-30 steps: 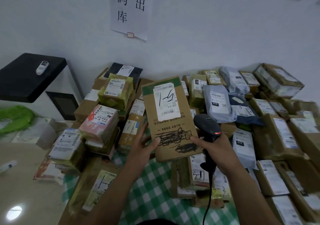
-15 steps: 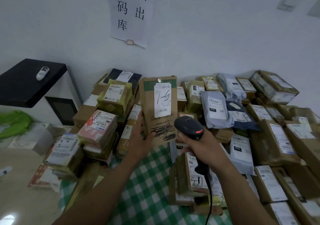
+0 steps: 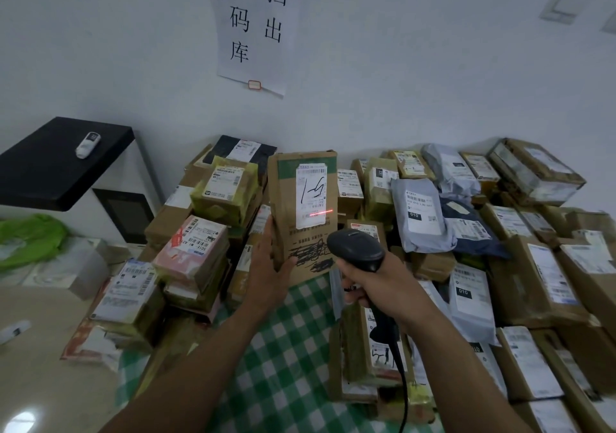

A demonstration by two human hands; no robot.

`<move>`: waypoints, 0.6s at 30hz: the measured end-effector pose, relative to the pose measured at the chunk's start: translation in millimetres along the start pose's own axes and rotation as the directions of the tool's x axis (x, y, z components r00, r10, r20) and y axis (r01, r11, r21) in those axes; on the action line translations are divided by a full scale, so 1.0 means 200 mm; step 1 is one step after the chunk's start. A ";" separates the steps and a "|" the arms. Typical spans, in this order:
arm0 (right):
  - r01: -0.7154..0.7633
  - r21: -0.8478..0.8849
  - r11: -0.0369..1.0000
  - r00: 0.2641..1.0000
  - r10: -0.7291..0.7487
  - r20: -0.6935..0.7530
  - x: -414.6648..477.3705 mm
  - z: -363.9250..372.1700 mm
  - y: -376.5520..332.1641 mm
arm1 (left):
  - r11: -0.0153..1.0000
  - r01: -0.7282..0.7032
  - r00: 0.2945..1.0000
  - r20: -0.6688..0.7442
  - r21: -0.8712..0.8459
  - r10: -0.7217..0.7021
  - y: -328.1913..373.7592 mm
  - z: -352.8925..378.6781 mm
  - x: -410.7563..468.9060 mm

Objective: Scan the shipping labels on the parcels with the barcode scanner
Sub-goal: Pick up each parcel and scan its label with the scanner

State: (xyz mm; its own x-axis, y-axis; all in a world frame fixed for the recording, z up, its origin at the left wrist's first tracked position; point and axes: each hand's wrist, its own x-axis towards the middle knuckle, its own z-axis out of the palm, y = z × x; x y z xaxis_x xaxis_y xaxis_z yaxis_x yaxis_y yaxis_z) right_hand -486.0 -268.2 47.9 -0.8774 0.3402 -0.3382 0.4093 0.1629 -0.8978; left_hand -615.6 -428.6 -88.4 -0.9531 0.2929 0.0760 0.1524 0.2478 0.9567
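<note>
My left hand holds a tall brown cardboard parcel upright by its lower left edge, thumb across the front. Its white shipping label faces me, with a handwritten mark on it. A red scan line lies across the lower barcode of the label. My right hand grips a black barcode scanner just below and right of the parcel, its head aimed at the label. The scanner's cable hangs down past my wrist.
Many labelled parcels are piled around: cardboard boxes stacked at left, grey mailer bags and boxes at right. A green-checked cloth covers the table between them. A black-topped white cabinet stands at far left. A paper sign hangs on the wall.
The parcel has moved away from me and stands more upright. The scanner has swung left under it, and a red scan line now shows on the label.
</note>
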 end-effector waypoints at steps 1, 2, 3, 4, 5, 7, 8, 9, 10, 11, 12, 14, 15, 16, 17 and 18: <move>-0.002 0.000 1.000 1.000 0.002 0.004 0.00 0.00 0.00 | 1.000 0.005 1.000 -0.003 -0.002 -0.005 0.00 0.00 0.01; -0.003 0.000 1.000 1.000 0.003 0.006 0.01 0.00 0.00 | 1.000 0.013 1.000 -0.004 -0.006 -0.013 0.00 0.00 0.01; -0.005 -0.002 1.000 1.000 0.005 0.009 0.02 -0.01 0.00 | 1.000 0.016 1.000 -0.005 -0.008 -0.016 0.00 0.00 0.01; -0.007 -0.002 1.000 1.000 0.007 0.011 0.02 -0.01 0.00 | 1.000 0.014 1.000 -0.007 -0.011 -0.014 0.00 0.00 0.02; -0.008 -0.001 1.000 1.000 0.008 0.013 0.03 -0.01 0.00 | 1.000 0.011 1.000 -0.008 -0.016 -0.012 0.00 0.01 0.02; -0.004 0.004 1.000 1.000 0.004 0.015 0.05 -0.01 0.00 | 0.999 0.014 1.000 -0.005 -0.033 -0.014 -0.01 0.01 0.04; -0.003 0.010 1.000 1.000 0.002 0.015 0.06 -0.01 0.00 | 0.999 0.017 1.000 -0.003 -0.031 -0.017 -0.01 0.01 0.04; -0.002 0.018 1.000 1.000 0.002 0.016 0.07 -0.02 0.00 | 0.999 0.017 1.000 -0.008 -0.035 -0.017 0.00 0.01 0.05; -0.002 0.025 1.000 1.000 0.002 0.015 0.09 -0.02 0.00 | 0.999 0.020 1.000 -0.019 -0.032 -0.021 0.00 0.00 0.06; 0.000 0.028 1.000 1.000 0.000 0.013 0.12 -0.03 -0.01 | 0.999 0.016 0.999 -0.031 -0.036 -0.018 -0.01 -0.01 0.09; 0.004 0.025 1.000 1.000 -0.004 0.009 0.15 -0.05 -0.01 | 0.999 0.012 0.999 -0.039 -0.050 -0.014 -0.01 -0.02 0.12; 0.007 0.020 1.000 1.000 -0.007 0.003 0.22 -0.08 -0.02 | 0.998 0.024 0.998 -0.060 -0.052 -0.027 0.02 -0.04 0.22; -0.001 0.020 1.000 1.000 0.001 -0.001 0.27 -0.11 -0.03 | 0.999 0.044 0.995 -0.091 -0.022 -0.046 0.03 -0.06 0.28; -0.016 0.027 0.999 1.000 0.016 -0.008 0.32 -0.13 -0.03 | 0.998 0.066 0.991 -0.115 0.014 -0.064 0.06 -0.07 0.36; -0.034 0.036 0.999 0.999 0.035 -0.013 0.38 -0.15 -0.04 | 0.995 0.091 0.988 -0.131 0.051 -0.083 0.08 -0.07 0.43; -0.052 0.042 0.998 0.998 0.053 -0.017 0.43 -0.17 -0.05 | 0.989 0.115 0.985 -0.137 0.092 -0.102 0.12 -0.07 0.51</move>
State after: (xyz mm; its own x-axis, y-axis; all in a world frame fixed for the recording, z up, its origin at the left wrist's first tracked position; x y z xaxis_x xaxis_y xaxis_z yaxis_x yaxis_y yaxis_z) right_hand -557.5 -208.8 36.2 -0.8504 0.3637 -0.3803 0.4433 0.1059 -0.8901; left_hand -712.0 -405.4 -54.7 -0.9904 0.1373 0.0159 0.0654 0.3634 0.9293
